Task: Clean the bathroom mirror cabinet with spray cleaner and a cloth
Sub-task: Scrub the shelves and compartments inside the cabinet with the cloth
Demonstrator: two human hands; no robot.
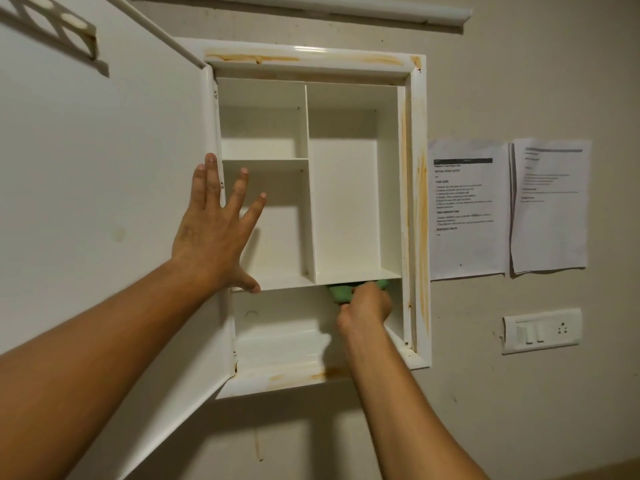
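The white door [104, 202] stands swung open at the left, hinged on the cabinet's left side. A patterned bracket shows at the door's top left corner.

The left hand [211, 233] is raised flat at the hinge edge, palm away from the camera. Its fingers [210, 168] are straight and spread wide and hold nothing. Two fingertips lie over the door's edge, two reach across the middle-left compartment, and the thumb points down to the front edge of the lower shelf. Whether the palm presses on the door cannot be told.

The cabinet [414, 202] is set in the wall. It has a small compartment at top left, a taller one under it, a tall one at the right and a wide one along the bottom. Orange-brown stains streak the frame's top, its right side and the bottom ledge.

The green cloth [337, 294] is in the bottom compartment, at its upper right, up against the underside of the shelf. The right hand [367, 303] reaches in there with its fingers curled round the cloth, which shows on both sides of the hand.

On the wall to the right hang two printed papers [467, 209] side by side, and below them sits a white switch plate [542, 330].
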